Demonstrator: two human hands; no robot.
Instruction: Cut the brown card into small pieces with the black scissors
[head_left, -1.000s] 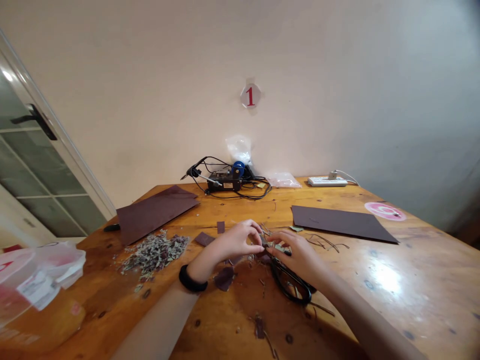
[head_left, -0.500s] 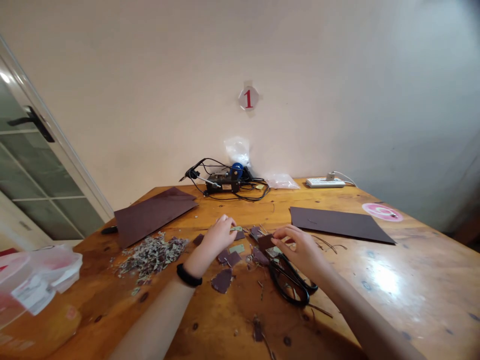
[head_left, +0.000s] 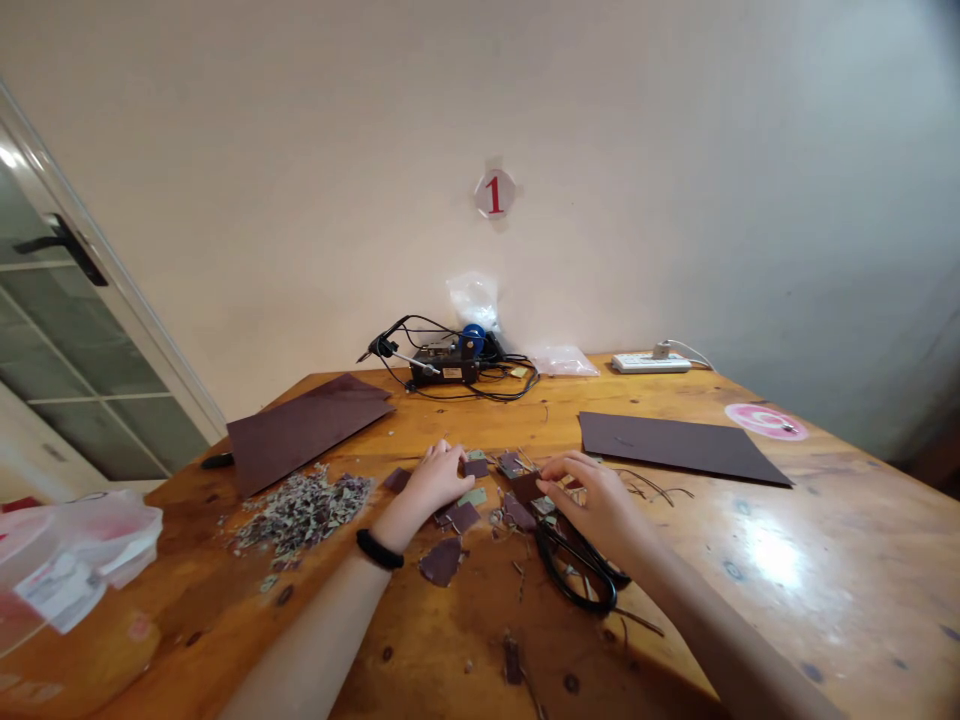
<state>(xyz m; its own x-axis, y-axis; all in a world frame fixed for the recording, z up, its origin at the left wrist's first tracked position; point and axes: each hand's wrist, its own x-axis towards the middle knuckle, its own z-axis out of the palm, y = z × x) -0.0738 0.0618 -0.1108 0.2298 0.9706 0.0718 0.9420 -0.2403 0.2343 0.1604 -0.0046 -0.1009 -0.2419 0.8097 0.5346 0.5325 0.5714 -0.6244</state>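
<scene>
My left hand (head_left: 436, 480) rests low over the table, thumb and fingers apart, beside a pale green piece (head_left: 472, 497) and small dark brown scraps (head_left: 475, 468). My right hand (head_left: 589, 487) pinches the edge of a flat dark brown piece (head_left: 526, 487) between thumb and finger. Under and in front of that hand lie black-handled scissors (head_left: 581, 580), their blades mostly hidden among scraps. More dark scraps lie between the hands, and a larger irregular brown scrap (head_left: 441, 562) is nearer me.
Shredded bits form a pile (head_left: 304, 520) on the left. Large dark brown sheets (head_left: 307, 430) lie behind it, another sheet (head_left: 675, 447) on the right. A soldering station (head_left: 446, 362) with cables and a power strip (head_left: 651, 363) stand at the back. A plastic bag (head_left: 82, 550) sits far left.
My left hand has shifted slightly down and left, its fingers coming away from the small pale green piece. My right hand keeps its pinch on the dark brown piece, almost in place.
</scene>
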